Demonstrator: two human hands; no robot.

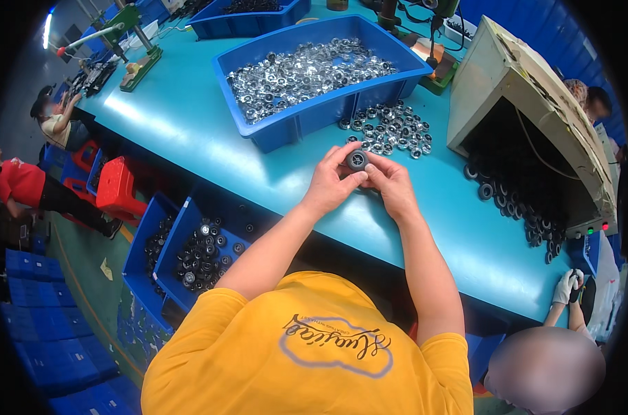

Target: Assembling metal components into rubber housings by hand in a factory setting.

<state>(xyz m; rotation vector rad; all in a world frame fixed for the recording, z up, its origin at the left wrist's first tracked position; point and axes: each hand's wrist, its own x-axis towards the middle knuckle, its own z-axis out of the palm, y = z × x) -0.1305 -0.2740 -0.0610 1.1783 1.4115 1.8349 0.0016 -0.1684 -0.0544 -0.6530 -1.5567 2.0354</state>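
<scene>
A small toy wheel [357, 160] with a black tyre and a spoked, silvery hub is held up between both hands above the bench. My left hand [329, 181] grips it from the left with thumb and fingers closed. From the right, my right hand [391, 184] pinches the same wheel, its thumb near the left one. Just beyond my hands, a loose pile of shiny wheel hubs [397, 131] lies on the bench beside a blue bin [279, 128] full of such hubs. Black rubber tyres [511, 204] spill from a box on the right.
The turquoise bench [258, 176] carries an open-fronted box [459, 114] at right and green hand presses [144, 69] at far left. Blue bins [172, 266] with wheels stand below, left of me. Red stools [117, 187] are farther left. A gloved co-worker [568, 287] works at lower right.
</scene>
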